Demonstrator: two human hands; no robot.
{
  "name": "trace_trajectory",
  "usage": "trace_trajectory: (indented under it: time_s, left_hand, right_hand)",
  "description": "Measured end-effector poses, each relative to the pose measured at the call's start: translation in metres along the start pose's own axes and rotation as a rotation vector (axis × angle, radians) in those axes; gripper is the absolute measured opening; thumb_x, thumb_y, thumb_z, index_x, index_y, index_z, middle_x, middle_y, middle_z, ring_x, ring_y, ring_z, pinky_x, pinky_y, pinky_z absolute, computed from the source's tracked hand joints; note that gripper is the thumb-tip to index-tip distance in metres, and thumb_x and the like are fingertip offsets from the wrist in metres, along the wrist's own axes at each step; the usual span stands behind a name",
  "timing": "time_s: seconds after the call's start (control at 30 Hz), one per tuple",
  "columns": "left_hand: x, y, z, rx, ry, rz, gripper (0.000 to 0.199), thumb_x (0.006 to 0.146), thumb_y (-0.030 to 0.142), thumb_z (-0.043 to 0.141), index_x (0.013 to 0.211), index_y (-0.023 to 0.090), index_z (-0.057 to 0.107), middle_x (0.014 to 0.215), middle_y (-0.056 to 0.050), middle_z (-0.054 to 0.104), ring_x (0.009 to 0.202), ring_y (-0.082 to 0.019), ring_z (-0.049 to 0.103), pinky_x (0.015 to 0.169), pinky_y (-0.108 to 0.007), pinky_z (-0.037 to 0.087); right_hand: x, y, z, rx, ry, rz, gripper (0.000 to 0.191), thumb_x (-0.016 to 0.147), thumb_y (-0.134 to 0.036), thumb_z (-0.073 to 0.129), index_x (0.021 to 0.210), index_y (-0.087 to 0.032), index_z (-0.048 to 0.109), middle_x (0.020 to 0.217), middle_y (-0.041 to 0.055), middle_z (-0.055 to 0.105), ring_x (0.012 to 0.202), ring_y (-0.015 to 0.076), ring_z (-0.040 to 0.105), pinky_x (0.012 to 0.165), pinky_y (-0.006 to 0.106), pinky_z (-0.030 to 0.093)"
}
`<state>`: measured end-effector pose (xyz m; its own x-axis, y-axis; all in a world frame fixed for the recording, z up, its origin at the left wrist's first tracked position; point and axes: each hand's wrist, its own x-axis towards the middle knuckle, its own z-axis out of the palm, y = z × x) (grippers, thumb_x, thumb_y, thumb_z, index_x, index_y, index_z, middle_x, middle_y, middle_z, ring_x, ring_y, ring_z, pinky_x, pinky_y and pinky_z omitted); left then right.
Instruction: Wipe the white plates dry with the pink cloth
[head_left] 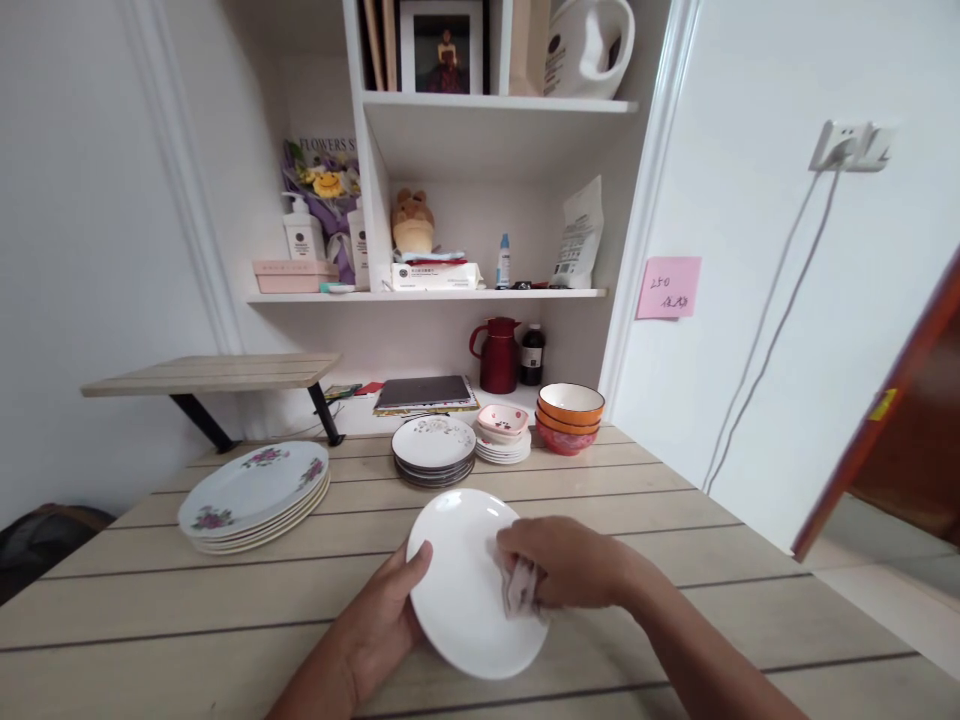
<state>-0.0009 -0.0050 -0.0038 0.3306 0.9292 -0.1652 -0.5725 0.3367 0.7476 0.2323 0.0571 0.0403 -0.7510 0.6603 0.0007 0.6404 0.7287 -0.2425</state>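
Note:
A plain white plate (pixel 469 590) is held tilted above the wooden table, its face toward me. My left hand (pixel 394 600) grips its left rim, thumb on top and fingers hidden beneath. My right hand (pixel 566 560) is closed on a crumpled pale cloth (pixel 521 588), which presses against the right side of the plate's face. Just beyond the plate stands a stack of dark-rimmed plates (pixel 433 443) with a floral pattern.
Flower-patterned oval plates (pixel 259 485) are stacked at left. Small white dishes (pixel 506 450) with a pink dish (pixel 502 420) on top sit beside orange bowls (pixel 570 405). Behind are a laptop (pixel 424 392), a red jug (pixel 499 357) and shelves. A small raised shelf (pixel 214 372) stands back left.

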Motion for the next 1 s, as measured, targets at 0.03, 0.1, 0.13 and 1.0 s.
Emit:
trace_trajectory:
  time_s: [0.03,0.1,0.13,1.0]
  left_hand:
    - [0.000,0.000,0.001,-0.011,-0.011,0.001,0.064,0.087,0.035,0.055,0.144,0.016,0.032,0.122,-0.016,0.065,0.113,-0.027,0.060,0.099,-0.041,0.040]
    - [0.001,0.000,0.003,-0.032,-0.039,-0.005,0.062,0.088,0.037,0.053,0.143,0.015,0.034,0.122,-0.017,0.065,0.114,-0.028,0.059,0.099,-0.041,0.040]
    - [0.001,0.001,0.004,-0.043,-0.047,-0.014,0.061,0.088,0.039,0.052,0.142,0.013,0.036,0.122,-0.017,0.065,0.114,-0.028,0.059,0.100,-0.041,0.040]
    - [0.008,0.001,-0.003,-0.124,-0.039,-0.092,0.073,0.084,0.060,0.043,0.138,0.011,0.043,0.124,-0.016,0.064,0.120,-0.029,0.054,0.105,-0.040,0.034]
  right_hand:
    - [-0.001,-0.004,0.000,0.013,-0.030,-0.052,0.027,0.063,-0.015,0.063,0.089,-0.025,0.061,0.086,0.0001,0.063,0.073,0.0183,0.056,0.058,0.025,0.029]
    - [0.001,-0.014,0.003,0.073,-0.049,-0.153,0.030,0.063,-0.015,0.064,0.091,-0.026,0.062,0.090,-0.0007,0.063,0.077,0.0185,0.057,0.060,0.024,0.032]
    - [0.004,-0.019,0.005,0.123,-0.044,-0.197,0.033,0.063,-0.014,0.064,0.094,-0.027,0.062,0.093,-0.0011,0.063,0.080,0.0182,0.057,0.063,0.024,0.034]
    - [0.019,-0.019,0.013,0.434,0.001,-0.257,0.045,0.065,-0.009,0.062,0.106,-0.027,0.065,0.105,-0.0008,0.064,0.093,0.0173,0.059,0.080,0.024,0.042]
